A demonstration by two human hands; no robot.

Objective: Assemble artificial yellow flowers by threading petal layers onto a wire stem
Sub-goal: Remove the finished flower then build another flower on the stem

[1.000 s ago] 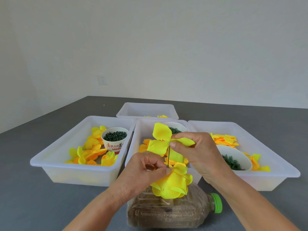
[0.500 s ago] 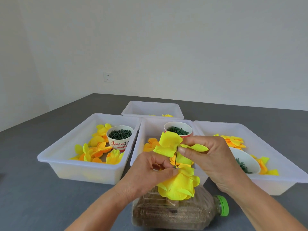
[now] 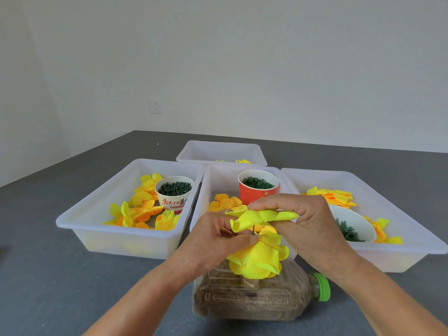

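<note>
Near the front edge of the counter (image 3: 60, 275), above a bottle (image 3: 254, 301) lying on its side, the left hand (image 3: 213, 241) pinches a wire stem (image 3: 253, 231) just over a finished flower (image 3: 257, 260). Right hand (image 3: 312, 229): fingers (image 3: 271, 202) curled, pinching a yellow petal layer (image 3: 257, 218) on the wire's top. Behind, four white trays (image 3: 80, 221) hold petals; a red cup (image 3: 258, 190) stands in the middle tray.
</note>
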